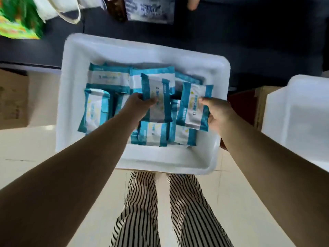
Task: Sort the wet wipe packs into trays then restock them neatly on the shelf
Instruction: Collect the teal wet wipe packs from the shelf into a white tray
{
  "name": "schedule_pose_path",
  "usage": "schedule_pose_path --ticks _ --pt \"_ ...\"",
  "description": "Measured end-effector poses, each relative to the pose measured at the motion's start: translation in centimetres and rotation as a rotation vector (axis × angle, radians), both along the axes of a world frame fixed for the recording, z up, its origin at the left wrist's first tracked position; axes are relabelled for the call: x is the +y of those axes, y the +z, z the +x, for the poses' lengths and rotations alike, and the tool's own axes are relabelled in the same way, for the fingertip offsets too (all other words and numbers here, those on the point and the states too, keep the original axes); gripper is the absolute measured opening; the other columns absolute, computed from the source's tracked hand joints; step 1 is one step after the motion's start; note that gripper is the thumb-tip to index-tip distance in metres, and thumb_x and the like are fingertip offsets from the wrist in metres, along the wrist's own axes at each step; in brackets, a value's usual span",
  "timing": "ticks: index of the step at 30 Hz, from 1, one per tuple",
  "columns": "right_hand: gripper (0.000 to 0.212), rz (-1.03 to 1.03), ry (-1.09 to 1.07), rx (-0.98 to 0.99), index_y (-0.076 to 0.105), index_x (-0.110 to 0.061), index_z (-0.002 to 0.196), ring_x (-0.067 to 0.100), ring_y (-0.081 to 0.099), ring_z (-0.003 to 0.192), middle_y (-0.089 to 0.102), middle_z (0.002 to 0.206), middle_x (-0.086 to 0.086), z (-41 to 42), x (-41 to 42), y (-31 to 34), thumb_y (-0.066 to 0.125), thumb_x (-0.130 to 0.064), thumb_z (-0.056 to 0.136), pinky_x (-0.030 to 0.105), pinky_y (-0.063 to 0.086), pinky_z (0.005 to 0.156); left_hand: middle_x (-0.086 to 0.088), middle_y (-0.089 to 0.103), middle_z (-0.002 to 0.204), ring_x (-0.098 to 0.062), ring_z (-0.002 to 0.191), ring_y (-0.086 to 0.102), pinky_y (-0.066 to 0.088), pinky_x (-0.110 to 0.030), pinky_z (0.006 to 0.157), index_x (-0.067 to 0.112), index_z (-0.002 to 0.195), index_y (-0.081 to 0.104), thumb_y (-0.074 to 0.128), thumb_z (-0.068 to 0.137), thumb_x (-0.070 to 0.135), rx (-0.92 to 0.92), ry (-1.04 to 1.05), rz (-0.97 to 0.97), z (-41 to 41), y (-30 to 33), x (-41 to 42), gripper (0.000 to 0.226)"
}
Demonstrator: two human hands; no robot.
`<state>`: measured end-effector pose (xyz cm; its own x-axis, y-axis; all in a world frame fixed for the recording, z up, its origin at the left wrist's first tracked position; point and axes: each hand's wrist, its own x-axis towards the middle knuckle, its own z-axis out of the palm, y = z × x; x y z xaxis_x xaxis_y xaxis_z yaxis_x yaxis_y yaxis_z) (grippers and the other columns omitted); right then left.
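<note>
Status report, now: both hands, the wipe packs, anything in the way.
Left hand grips one wipe pack; right hand grips another pack. Both over the white tray, more packs inside. Nothing blocking.

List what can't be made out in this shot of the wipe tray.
Head view only:
- Print on the wipe packs: blurred.
- White tray floor: covered by packs.
- Second tray: cut off by right edge.
- Green package: motion-blurred, cut off at the top left corner.

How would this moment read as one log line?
step: sorting | left hand: holds wipe pack | right hand: holds second pack | white tray: packs inside
</note>
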<state>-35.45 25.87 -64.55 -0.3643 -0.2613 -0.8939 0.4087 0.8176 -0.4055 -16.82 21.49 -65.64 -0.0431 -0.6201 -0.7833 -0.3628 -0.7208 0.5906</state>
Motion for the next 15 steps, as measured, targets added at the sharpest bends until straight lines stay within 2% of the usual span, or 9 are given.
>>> schedule_pose_path --ticks 2,3,4,6,7,8,10,12,15 --pt "0.011 -0.013 0.006 0.044 0.059 -0.011 0.074 0.025 0.059 0.092 0.064 0.107 0.017 -0.1 -1.0 -2.2 0.066 -0.009 0.083 0.052 0.046 0.095 -0.01 0.062 0.086 -0.017 0.07 0.058 0.046 -0.022 0.065 0.009 0.095 0.064 0.063 0.086 0.013 -0.126 -0.125 -0.131 -1.2 -1.9 -0.4 0.011" --pt "0.012 -0.022 0.011 0.051 0.059 -0.011 0.074 0.024 0.057 0.088 0.064 0.106 0.018 -0.1 -1.5 -3.1 0.065 -0.009 0.083 0.054 0.046 0.095 -0.01 0.062 0.086 -0.019 0.073 0.058 0.043 -0.024 0.061 0.007 0.096 0.063 0.062 0.086 0.018 -0.2 -0.185 -0.2 -1.8 -2.5 -0.6 0.015" --pt "0.01 -0.035 0.016 0.057 0.059 -0.01 0.075 0.024 0.055 0.086 0.064 0.104 0.018 0.1 -1.9 -3.6 0.065 -0.008 0.083 0.054 0.046 0.094 -0.01 0.063 0.088 -0.021 0.08 0.059 0.042 -0.027 0.063 0.005 0.098 0.062 0.061 0.086 0.023 -0.263 -0.227 -0.253 -2.1 -3.1 -0.7 0.022" --pt "0.002 -0.037 0.058 0.109 0.063 -0.006 0.086 0.024 0.057 0.086 0.063 0.099 0.016 0.5 -2.5 -4.4 0.063 -0.007 0.085 0.05 0.049 0.093 -0.009 0.063 0.097 -0.027 0.097 0.057 0.045 -0.034 0.077 0.006 0.103 0.058 0.059 0.086 0.033 -0.353 -0.28 -0.301 -2.7 -4.2 -0.8 0.032" --pt "0.012 -0.029 0.094 0.149 0.064 -0.003 0.096 0.024 0.059 0.083 0.062 0.097 0.014 0.5 -2.6 -4.8 0.062 -0.008 0.086 0.043 0.052 0.089 -0.01 0.062 0.104 -0.029 0.104 0.054 0.044 -0.036 0.085 0.008 0.107 0.056 0.058 0.087 0.037 -0.397 -0.307 -0.305 -2.9 -4.6 -0.8 0.036" --pt "0.02 -0.025 0.141 0.188 0.062 0.0 0.105 0.02 0.059 0.078 0.061 0.096 0.012 0.4 -2.7 -5.1 0.06 -0.01 0.088 0.031 0.055 0.078 -0.011 0.061 0.11 -0.03 0.109 0.051 0.041 -0.036 0.089 0.009 0.11 0.055 0.056 0.087 0.04 -0.443 -0.34 -0.308 -3.1 -5.0 -0.7 0.039" --pt "0.026 -0.025 0.23 0.276 0.058 -0.002 0.116 0.011 0.052 0.066 0.056 0.094 0.006 0.2 -2.9 -5.5 0.054 -0.012 0.092 0.011 0.043 0.05 -0.012 0.057 0.117 -0.03 0.113 0.046 0.035 -0.035 0.092 0.01 0.113 0.054 0.052 0.088 0.044 -0.515 -0.404 -0.333 -3.4 -5.3 -0.7 0.042" --pt "0.025 -0.033 0.26 0.331 0.055 -0.005 0.119 0.006 0.047 0.064 0.053 0.087 0.001 0.1 -2.8 -6.0 0.046 -0.009 0.095 0.007 0.034 0.042 -0.012 0.055 0.119 -0.03 0.114 0.043 0.032 -0.035 0.093 0.009 0.112 0.053 0.05 0.089 0.045 -0.556 -0.441 -0.362 -3.7 -5.3 -0.5 0.043" --pt "0.022 -0.014 0.272 0.386 0.05 -0.014 0.107 0.011 0.048 0.073 0.042 0.073 -0.006 0.3 -2.4 -6.0 0.034 -0.004 0.096 0.006 0.032 0.042 -0.012 0.05 0.123 -0.03 0.117 0.039 0.03 -0.036 0.094 0.011 0.112 0.053 0.046 0.091 0.046 -0.565 -0.521 -0.379 -4.1 -4.8 0.3 0.042"
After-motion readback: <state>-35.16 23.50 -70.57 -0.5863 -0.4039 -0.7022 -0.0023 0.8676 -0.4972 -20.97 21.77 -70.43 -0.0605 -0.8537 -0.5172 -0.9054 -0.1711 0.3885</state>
